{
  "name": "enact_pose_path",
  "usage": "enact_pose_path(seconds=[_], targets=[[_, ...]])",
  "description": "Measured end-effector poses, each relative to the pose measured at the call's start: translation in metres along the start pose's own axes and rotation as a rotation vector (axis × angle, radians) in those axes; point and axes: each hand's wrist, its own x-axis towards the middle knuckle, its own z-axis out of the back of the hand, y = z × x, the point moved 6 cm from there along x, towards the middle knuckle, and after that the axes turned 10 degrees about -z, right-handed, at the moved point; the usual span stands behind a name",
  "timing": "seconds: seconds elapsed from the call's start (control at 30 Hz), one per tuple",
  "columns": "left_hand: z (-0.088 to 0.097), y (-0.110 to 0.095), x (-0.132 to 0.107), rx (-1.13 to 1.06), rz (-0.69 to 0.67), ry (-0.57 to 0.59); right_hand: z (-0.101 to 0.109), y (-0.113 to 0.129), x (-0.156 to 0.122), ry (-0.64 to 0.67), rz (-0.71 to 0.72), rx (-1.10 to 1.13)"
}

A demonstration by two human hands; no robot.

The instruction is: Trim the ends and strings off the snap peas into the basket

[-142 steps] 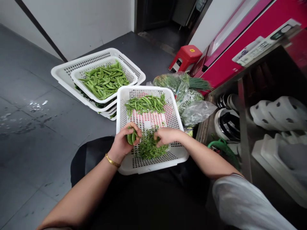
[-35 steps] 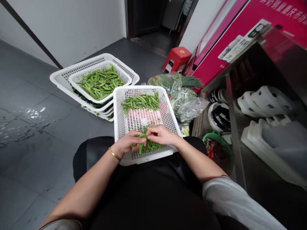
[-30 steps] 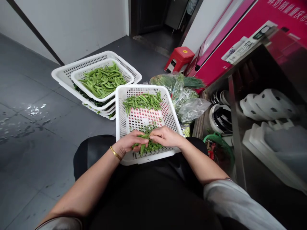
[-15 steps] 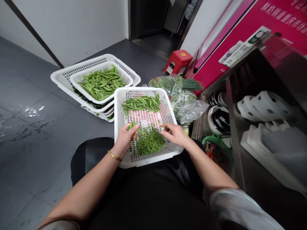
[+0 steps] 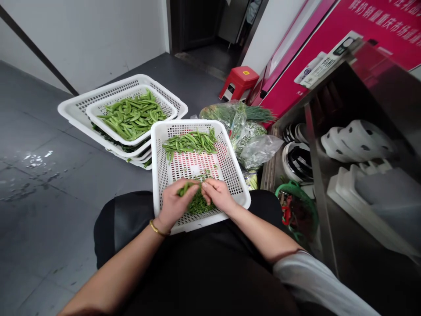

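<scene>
A white slotted plastic basket [image 5: 235,180] rests on my lap. Flat green pea pods [image 5: 190,142] lie in its far part, and a heap of small green trimmings [image 5: 200,202] sits in the near part, partly covered by my hands. My left hand [image 5: 176,199], with a gold bangle at the wrist, is closed around a few green pods [image 5: 184,188]. Right beside it, my right hand [image 5: 217,193] pinches at the end of a pod, its fingertips meeting the left thumb above the trimmings. What lies between those fingertips is too small to make out clearly.
On the floor at left stand stacked white baskets [image 5: 70,109], the top one full of pods [image 5: 133,114]. Bagged greens [image 5: 243,127], a red stool [image 5: 239,81] and a green basket [image 5: 292,188] are ahead and right. A metal shelf [image 5: 317,175] holds white containers [image 5: 358,138].
My right hand has moved left from the basket's right side to meet my left hand over the trimmings. The left hand still holds pods. The view has shifted slightly.
</scene>
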Motion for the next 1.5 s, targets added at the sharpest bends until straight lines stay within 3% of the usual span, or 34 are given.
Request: enact_pose_path(seconds=[0.1, 0.13, 0.2, 0.27, 0.3, 0.37, 0.43, 0.53, 0.7, 0.8, 0.9, 0.97, 1.03, 1.13, 1.2, 1.27, 1.37, 1.5], targets=[[0.007, 0.017, 0.008, -0.404, 0.196, -0.130, 0.000, 0.018, -0.014, -0.066, 0.151, -0.217], [0.009, 0.022, 0.011, -0.532, 0.239, -0.158, -0.001, 0.022, -0.016, -0.034, 0.191, -0.300], [0.011, 0.027, 0.017, -0.702, 0.281, -0.169, -0.009, 0.020, -0.011, 0.189, 0.213, -0.519], [0.011, 0.028, 0.020, -0.791, 0.298, -0.145, -0.013, 0.006, 0.003, 0.468, 0.155, -0.756], [0.011, 0.028, 0.020, -0.815, 0.312, -0.122, -0.010, -0.001, 0.015, 0.537, 0.107, -0.844], [0.008, 0.031, 0.019, -0.814, 0.356, -0.079, 0.007, -0.008, 0.052, 0.437, 0.023, -0.969], [0.005, 0.037, 0.017, -0.754, 0.418, -0.038, 0.025, -0.006, 0.095, 0.153, -0.014, -1.073], [-0.001, 0.046, 0.015, -0.665, 0.493, 0.032, 0.025, -0.004, 0.149, -0.088, 0.010, -1.216], [-0.008, 0.055, 0.015, -0.636, 0.561, 0.081, -0.017, -0.026, 0.202, -0.034, 0.016, -1.347], [-0.007, 0.058, 0.013, -0.591, 0.577, 0.080, -0.024, -0.035, 0.214, -0.004, -0.026, -1.350], [-0.001, 0.060, 0.015, -0.468, 0.528, 0.052, -0.010, -0.023, 0.205, -0.075, 0.001, -1.237], [0.006, 0.060, 0.017, -0.306, 0.469, 0.012, 0.004, -0.010, 0.184, -0.109, 0.027, -1.022], [0.012, 0.057, 0.021, -0.116, 0.376, -0.006, 0.010, -0.005, 0.152, -0.022, -0.019, -0.736], [0.012, 0.049, 0.023, 0.138, 0.152, 0.014, 0.001, -0.017, 0.096, 0.221, -0.228, -0.333], [0.007, 0.046, 0.021, 0.214, 0.047, 0.071, -0.004, -0.026, 0.064, 0.268, -0.323, -0.122], [0.000, 0.050, 0.015, 0.180, 0.079, 0.144, -0.002, -0.032, 0.044, 0.258, -0.354, 0.017], [-0.003, 0.059, 0.008, 0.009, 0.252, 0.157, 0.009, -0.032, 0.024, 0.304, -0.328, -0.127], [0.000, 0.059, 0.010, -0.249, 0.362, 0.036, 0.023, -0.017, 0.010, 0.174, -0.096, -0.792]])
